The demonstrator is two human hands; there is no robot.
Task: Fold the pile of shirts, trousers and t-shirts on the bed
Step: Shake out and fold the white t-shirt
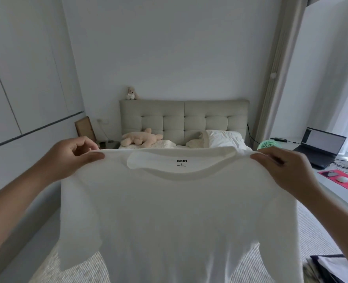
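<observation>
Pinching the shoulder seams of a white t-shirt [177, 217], both hands hold it up spread wide across the middle of the frame. The left hand [73, 158], at centre left, has its thumb pressed flat along the front of the fabric's top edge, with the other fingers curled behind — a closed pinch on the shirt's left shoulder. The right hand [285, 172], at centre right, grips the opposite shoulder the same way, thumb on the near side and fingers curled over the cloth. The shirt hangs straight down between the two grips, its round neckline and printed neck label [181, 161] facing the camera just below the level of the hands; one short sleeve droops at the lower left, and the hem runs out of the bottom of the frame.

Behind the shirt, the bed [226, 139] lies at frame centre with a tufted grey headboard [184, 117], a white pillow [223, 137] and a pale plush toy [141, 138] lying on the bedding. A small teddy bear [131, 93] sits on top of the headboard's left end. At the right edge — on a desk [332, 180] — stand an open laptop [322, 146], a green fan [268, 146] and a pink mouse pad [344, 178] bearing a white mouse [343, 179]. Folded dark and white garments [330, 268] show in the lower right corner.
</observation>
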